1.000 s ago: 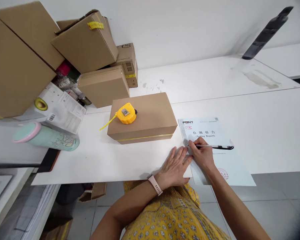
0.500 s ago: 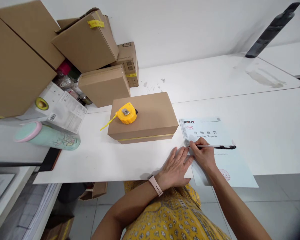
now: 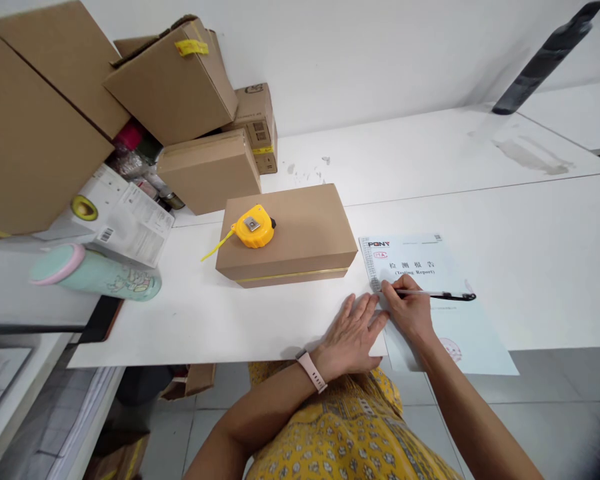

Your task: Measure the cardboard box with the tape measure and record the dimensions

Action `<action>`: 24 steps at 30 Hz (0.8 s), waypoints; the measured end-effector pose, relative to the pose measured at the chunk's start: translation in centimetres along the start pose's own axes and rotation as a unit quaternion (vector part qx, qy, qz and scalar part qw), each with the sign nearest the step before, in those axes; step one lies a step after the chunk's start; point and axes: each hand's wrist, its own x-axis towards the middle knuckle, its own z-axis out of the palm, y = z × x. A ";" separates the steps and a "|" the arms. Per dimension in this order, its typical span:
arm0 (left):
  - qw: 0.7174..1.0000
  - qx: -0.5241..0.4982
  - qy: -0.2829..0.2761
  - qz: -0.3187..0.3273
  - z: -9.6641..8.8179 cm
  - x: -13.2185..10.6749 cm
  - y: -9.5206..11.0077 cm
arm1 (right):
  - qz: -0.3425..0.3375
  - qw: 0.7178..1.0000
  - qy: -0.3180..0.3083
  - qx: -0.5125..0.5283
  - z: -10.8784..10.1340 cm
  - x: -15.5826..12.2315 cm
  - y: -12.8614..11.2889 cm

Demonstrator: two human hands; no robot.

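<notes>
l hand (image 3: 353,333) palm-down on white bench (image 3: 205,320), fingers splayed, gripping nothing; r hand (image 3: 409,312) pinching slim black-and-clear pen (image 3: 447,295) over pale-blue printed paper report (image 3: 455,330), which overhangs bench's front edge; r forearm angles in from lower r.

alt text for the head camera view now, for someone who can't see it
A right hand holds a pen over a printed testing report on a white table, the left hand resting flat beside it. A yellow tape measure sits on a cardboard box nearby.
</notes>
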 end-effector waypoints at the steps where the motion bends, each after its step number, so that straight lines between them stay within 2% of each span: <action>1: 1.000 0.000 0.001 0.000 0.0 0.0 0.0 | -0.001 1.000 0.000 0.000 0.0 0.0 0.0; 24: 1.000 0.012 -0.003 0.003 -0.2 -0.1 0.0 | 0.000 1.000 0.005 -0.007 -0.1 0.0 -0.1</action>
